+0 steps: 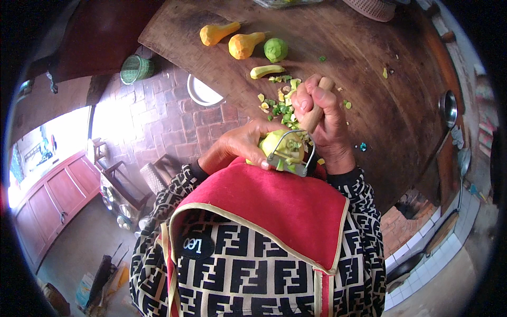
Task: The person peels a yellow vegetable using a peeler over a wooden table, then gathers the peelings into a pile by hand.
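Observation:
My left hand (246, 143) grips a pale green, partly peeled round vegetable (277, 142) close to my red apron (261, 206). Around the wooden handle (313, 115) of a wire-framed peeler my right hand (326, 115) is closed. The peeler's metal blade (288, 165) lies against the vegetable, with bits of peel caught on it. Green and yellow peelings (284, 109) are scattered on the wooden table (376, 119) beyond my hands. Farther off lie two peeled orange squashes (242, 46), a peeled green round vegetable (275, 50) and a pale, elongated piece (267, 71).
A pink plastic basket (372, 8) stands at the table's far edge. To the right are a metal ladle (448, 109) and a tiled ledge (431, 261) with a dark pan (408, 266). On the brick floor at left sit a white basin (204, 93) and a green basket (136, 70).

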A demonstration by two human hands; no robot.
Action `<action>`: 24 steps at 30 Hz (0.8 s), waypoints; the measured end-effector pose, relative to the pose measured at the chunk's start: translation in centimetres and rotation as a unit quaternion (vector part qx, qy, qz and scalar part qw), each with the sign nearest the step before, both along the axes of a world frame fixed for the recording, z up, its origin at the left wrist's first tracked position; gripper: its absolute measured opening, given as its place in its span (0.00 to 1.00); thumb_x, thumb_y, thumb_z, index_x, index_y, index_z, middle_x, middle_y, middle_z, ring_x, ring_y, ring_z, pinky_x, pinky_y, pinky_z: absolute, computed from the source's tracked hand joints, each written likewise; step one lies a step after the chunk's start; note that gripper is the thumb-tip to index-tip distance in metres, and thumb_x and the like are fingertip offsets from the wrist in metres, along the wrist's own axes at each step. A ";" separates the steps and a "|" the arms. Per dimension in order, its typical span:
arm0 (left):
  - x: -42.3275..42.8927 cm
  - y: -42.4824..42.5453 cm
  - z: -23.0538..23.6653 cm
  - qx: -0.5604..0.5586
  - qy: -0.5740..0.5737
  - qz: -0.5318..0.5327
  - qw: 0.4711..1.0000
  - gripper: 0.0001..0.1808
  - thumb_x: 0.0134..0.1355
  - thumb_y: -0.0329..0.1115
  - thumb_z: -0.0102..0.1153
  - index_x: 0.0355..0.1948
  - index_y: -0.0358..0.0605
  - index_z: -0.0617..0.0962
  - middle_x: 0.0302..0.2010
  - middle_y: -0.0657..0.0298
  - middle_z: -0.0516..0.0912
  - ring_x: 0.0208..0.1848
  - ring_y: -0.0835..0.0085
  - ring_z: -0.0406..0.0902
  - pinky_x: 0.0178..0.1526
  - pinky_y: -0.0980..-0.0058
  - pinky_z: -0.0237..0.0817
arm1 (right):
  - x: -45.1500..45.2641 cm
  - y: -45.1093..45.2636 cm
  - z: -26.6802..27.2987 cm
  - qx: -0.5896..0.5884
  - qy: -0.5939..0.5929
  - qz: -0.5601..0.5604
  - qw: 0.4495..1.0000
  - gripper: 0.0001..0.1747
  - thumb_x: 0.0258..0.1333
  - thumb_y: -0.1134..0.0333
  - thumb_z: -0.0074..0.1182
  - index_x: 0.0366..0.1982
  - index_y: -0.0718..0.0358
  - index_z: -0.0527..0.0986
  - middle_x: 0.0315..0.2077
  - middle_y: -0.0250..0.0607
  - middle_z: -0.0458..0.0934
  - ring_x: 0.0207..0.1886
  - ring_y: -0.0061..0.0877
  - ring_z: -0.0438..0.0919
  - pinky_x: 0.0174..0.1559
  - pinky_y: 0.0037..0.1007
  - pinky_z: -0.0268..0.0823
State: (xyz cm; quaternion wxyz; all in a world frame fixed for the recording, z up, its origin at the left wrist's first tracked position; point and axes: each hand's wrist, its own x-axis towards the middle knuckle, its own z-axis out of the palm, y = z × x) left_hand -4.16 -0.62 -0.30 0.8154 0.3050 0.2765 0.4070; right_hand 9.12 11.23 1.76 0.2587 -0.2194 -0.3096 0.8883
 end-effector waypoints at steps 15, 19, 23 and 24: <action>1.1 -1.0 -2.0 -0.124 -0.111 0.135 0.977 0.42 0.33 0.46 0.68 0.47 0.30 0.68 0.38 0.57 0.76 0.38 0.71 0.74 0.44 0.77 0.65 | -0.2 -0.4 0.2 0.000 0.003 -0.010 1.000 0.09 0.45 0.64 0.51 0.26 0.60 0.66 0.19 0.32 0.68 0.24 0.18 0.65 0.30 0.22 0.60; 1.1 -1.1 -1.9 -0.128 -0.118 0.139 0.975 0.42 0.33 0.47 0.68 0.46 0.30 0.68 0.38 0.56 0.76 0.38 0.70 0.74 0.44 0.77 0.65 | -0.4 -0.5 0.3 -0.007 0.001 -0.019 1.000 0.09 0.45 0.64 0.50 0.25 0.60 0.66 0.19 0.32 0.67 0.24 0.18 0.66 0.30 0.22 0.60; 1.3 -1.1 -1.0 -0.143 -0.132 0.152 0.969 0.42 0.32 0.46 0.68 0.46 0.29 0.68 0.39 0.55 0.76 0.39 0.69 0.75 0.45 0.77 0.65 | -0.2 0.0 0.0 0.000 0.007 -0.033 0.999 0.09 0.45 0.64 0.50 0.25 0.60 0.66 0.19 0.33 0.67 0.23 0.18 0.66 0.27 0.21 0.60; 1.2 -1.1 -1.2 -0.139 -0.133 0.146 0.970 0.43 0.32 0.47 0.68 0.47 0.29 0.68 0.39 0.55 0.76 0.40 0.69 0.74 0.45 0.77 0.65 | -0.2 0.1 0.2 0.013 -0.009 -0.040 0.999 0.10 0.44 0.63 0.50 0.24 0.60 0.66 0.19 0.34 0.68 0.23 0.18 0.66 0.26 0.20 0.60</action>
